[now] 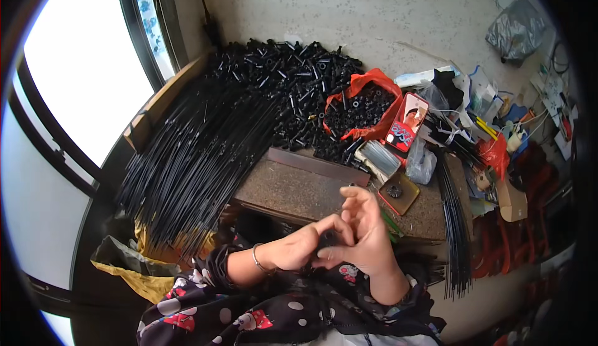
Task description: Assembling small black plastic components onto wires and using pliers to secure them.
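In front of my body, over the near table edge, my two hands meet around a small dark part [328, 240] whose exact kind is mostly hidden by fingers. My left hand [302, 244], with a bracelet at its wrist, has its fingers curled over the part. From the right, my right hand [367, 240] presses its thumb against the same part, its other fingers bent and raised. Just beyond them lies a shallow tray [408, 201] with some small black pieces. A heap of black tubular fittings [280, 72] covers the table's far side.
Long thin black rods [193, 140] lie in a big bundle at left; a smaller bundle [453, 234] overhangs at right. A red bag [374, 128] holds black pieces beside a phone [407, 122]. A metal strip [317, 166] edges the brown tabletop [280, 190]. Clutter fills the right.
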A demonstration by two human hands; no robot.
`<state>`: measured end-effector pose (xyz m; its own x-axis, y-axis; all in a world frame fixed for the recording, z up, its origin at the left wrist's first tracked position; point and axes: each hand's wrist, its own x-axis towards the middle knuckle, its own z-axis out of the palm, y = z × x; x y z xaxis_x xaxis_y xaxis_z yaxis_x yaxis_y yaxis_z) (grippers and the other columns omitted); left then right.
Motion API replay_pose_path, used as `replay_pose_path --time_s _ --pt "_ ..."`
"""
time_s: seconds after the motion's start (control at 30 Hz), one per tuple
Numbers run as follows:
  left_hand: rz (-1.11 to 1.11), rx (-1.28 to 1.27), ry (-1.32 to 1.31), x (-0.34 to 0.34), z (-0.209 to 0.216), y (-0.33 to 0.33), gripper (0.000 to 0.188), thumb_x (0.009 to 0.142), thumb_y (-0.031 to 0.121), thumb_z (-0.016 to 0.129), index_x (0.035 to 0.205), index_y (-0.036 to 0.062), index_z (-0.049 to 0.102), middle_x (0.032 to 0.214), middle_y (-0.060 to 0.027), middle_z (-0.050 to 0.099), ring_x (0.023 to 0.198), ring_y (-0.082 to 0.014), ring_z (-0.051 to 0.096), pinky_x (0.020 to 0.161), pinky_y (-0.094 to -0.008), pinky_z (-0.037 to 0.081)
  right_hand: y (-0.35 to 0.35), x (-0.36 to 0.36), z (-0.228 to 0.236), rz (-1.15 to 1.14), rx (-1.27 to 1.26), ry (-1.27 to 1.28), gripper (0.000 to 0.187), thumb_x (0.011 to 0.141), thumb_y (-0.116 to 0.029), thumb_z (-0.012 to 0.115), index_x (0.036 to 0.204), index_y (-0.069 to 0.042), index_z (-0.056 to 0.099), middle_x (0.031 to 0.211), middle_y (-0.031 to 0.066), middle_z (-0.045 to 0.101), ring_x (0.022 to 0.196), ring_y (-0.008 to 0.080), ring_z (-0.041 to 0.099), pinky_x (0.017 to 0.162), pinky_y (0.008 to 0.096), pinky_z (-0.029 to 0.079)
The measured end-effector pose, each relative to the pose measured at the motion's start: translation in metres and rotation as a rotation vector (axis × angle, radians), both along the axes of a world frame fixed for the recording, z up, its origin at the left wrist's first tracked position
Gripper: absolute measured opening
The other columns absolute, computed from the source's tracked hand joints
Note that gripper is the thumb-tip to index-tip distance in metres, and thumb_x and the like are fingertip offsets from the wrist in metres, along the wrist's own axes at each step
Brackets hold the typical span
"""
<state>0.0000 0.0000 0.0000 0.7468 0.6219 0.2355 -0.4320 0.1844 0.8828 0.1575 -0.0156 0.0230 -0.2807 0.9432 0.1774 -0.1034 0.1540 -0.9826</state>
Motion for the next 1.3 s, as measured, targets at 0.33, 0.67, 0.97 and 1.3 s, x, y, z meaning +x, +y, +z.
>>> replay_pose_path --time_s 0.33,0.67,0.97,1.3 --pt "0.411 0.077 -0.106 0.009 -0.007 0.004 0.026 0.092 0.026 0.047 0.083 0.0026 0.054 0.069 -0.0023 0.053 0.055 -0.0105 0.04 0.051 -0.0203 0.034 -0.023 -0.009 0.025 -0.694 1.064 -0.903 0.027 0.063 -0.005 0.075 0.087 -0.004 0.063 0.082 0.0046 0.052 0.077 0.0197 0.047 0.07 0.0298 0.043" --pt "0.632 0.291 0.003 -0.017 -0.002 0.015 0.008 0.079 0.009 0.059 0.074 0.003 0.058 0.059 -0.0011 0.055 0.047 -0.0104 0.04 0.048 -0.0217 0.034 -0.01 0.059 -0.058 -0.525 0.569 -0.893 0.04 0.07 -0.005 0.066 0.109 -0.002 0.059 0.095 0.0121 0.06 0.083 0.0298 0.055 0.079 0.0371 0.046" --pt "0.442 0.48 0.183 0.009 0.0 0.026 0.027 0.086 0.024 0.056 0.096 0.0009 0.066 0.057 -0.0028 0.055 0.047 -0.0109 0.044 0.048 -0.0215 0.036 -0.005 0.084 -0.135 -0.195 -0.648 -0.037 0.024 0.077 -0.005 0.058 0.101 -0.003 0.06 0.111 0.0123 0.049 0.098 0.0236 0.048 0.079 0.0314 0.043" --pt "0.764 0.165 0.145 -0.018 0.002 0.041 0.039 0.097 0.025 0.034 0.109 -0.0002 0.062 0.054 0.0055 0.035 0.051 -0.0049 0.031 0.048 -0.0182 0.026 -0.031 0.05 -0.054 0.061 -0.061 -0.149 0.017 0.073 -0.004 0.062 0.089 0.001 0.061 0.105 0.0093 0.053 0.089 0.0246 0.052 0.072 0.0296 0.045"
